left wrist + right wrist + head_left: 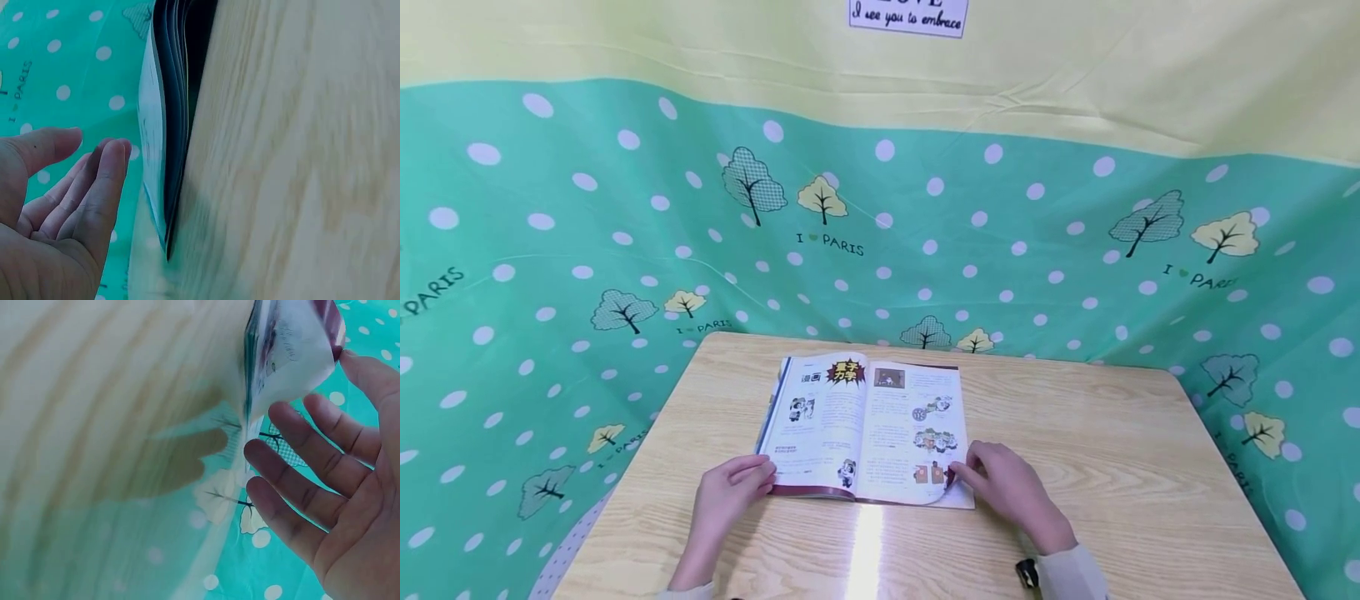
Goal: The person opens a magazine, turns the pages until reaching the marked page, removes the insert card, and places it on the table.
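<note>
An open magazine (pixel 842 425) lies on the wooden table, its two pages showing text and cartoon drawings. At the lower left corner of the magazine is my left hand (pixel 730 492). The left wrist view shows that hand's fingers (pixel 103 181) loosely extended beside the magazine's page edges (pixel 164 156), holding nothing. My right hand (pixel 1007 487) is at the lower right corner, where a page (pixel 300 362) curls upward. Its thumb (pixel 369 372) touches the lifted corner of that page, while the other fingers are spread and slightly bent below it.
The pale wooden table (pixel 1112 467) extends to both sides of the magazine. Behind it hangs a green and yellow cloth (pixel 880 217) with white dots and printed trees. A dark object (pixel 1027 573) is by the right sleeve (pixel 1075 575).
</note>
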Demonstrator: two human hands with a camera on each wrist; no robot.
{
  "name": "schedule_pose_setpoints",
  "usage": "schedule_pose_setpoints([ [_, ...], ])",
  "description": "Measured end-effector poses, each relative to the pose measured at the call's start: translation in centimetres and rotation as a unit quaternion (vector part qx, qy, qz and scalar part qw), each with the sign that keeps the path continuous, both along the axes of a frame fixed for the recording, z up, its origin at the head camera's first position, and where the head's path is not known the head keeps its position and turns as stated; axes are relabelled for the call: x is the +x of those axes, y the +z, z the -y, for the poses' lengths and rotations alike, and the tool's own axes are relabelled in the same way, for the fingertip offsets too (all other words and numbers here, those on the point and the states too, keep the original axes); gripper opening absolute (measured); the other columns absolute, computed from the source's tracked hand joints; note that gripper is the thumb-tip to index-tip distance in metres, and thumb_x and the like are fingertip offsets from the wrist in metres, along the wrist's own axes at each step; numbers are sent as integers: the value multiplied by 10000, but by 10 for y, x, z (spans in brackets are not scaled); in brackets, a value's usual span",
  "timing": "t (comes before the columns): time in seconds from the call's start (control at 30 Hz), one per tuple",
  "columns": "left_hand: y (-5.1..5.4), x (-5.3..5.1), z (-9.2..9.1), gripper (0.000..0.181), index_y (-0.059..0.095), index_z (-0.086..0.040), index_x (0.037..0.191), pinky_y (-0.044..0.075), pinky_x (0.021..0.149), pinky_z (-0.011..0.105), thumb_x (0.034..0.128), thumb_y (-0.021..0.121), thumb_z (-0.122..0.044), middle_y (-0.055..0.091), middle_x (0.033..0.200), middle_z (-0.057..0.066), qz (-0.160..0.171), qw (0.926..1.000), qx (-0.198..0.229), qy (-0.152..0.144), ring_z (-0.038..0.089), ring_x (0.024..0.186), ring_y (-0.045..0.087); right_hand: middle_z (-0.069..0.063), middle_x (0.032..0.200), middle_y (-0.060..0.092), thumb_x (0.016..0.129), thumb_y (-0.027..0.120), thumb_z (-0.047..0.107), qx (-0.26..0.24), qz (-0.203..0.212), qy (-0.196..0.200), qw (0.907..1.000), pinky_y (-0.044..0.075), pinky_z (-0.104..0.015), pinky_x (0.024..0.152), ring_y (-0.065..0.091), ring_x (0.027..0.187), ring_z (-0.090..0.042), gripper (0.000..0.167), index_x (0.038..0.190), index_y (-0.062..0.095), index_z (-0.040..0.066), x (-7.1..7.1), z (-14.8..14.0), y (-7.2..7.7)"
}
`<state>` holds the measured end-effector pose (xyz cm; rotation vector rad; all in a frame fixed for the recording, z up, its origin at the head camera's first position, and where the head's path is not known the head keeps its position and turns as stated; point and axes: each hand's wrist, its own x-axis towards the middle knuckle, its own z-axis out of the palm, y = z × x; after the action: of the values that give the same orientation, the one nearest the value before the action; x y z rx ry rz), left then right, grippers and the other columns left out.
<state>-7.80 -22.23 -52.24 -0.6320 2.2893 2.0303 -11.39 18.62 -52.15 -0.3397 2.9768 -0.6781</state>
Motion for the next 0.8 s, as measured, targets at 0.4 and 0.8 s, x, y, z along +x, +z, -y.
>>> schedule_pose_setpoints([
  [0.4,3,-10,-29,329,687,92,1129,639,742,315,875,777,-95,737,955,200,-237,9989,206,-361,286,838,735,156,694,547,960,626,509,48,-192,196,9996,470,-264,603,499,677,-71,277,783,683,304,2,4,1],
  [0.8,8,-21,-57,282,688,95,1107,639,749,328,892,755,-75,729,967,219,-679,9915,345,-1057,328,861,730,-53,1284,642,955,691,384,-576,-1216,559,9893,506,-446,1045,574,1221,-244,415,1282,663,130,2,15,3],
])
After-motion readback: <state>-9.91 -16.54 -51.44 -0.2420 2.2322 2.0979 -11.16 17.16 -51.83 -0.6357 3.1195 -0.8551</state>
